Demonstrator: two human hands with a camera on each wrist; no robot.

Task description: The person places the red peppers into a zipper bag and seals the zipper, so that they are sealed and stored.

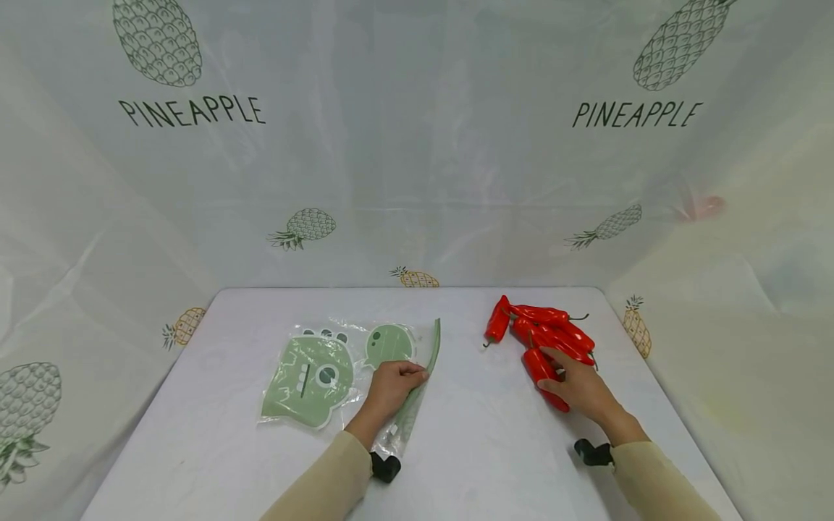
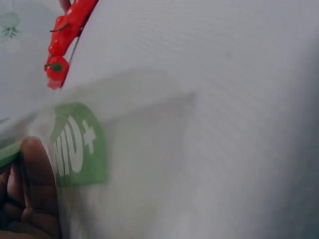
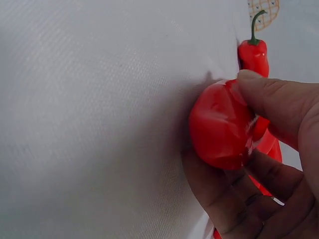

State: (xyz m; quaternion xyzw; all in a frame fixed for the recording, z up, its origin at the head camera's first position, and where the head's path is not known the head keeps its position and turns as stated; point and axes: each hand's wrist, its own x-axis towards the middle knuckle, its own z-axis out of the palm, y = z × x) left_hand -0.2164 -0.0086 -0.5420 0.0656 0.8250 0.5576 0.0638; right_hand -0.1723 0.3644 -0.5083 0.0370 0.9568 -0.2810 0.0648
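A clear zip bag [image 1: 306,383] printed with green cartoon faces lies on the left half of the table, its green zip edge [image 1: 435,346] towards the peppers. My left hand [image 1: 389,391] pinches this edge between thumb and fingers. In the left wrist view, the bag's clear film shows a green printed patch [image 2: 94,169] beside the thumb. My right hand [image 1: 583,389] holds a red pepper [image 1: 537,365] at the front of a pile, thumb on one side and fingers on the other. Close up, the held pepper's rounded end [image 3: 219,124] is right over the white table surface.
Several more red peppers [image 1: 544,315] with green stems lie heaped behind the right hand, one [image 1: 498,322] at the heap's left. The white table [image 1: 482,463] reaches back to a pale curtain [image 1: 417,159] printed with pineapples, which also hangs along both sides.
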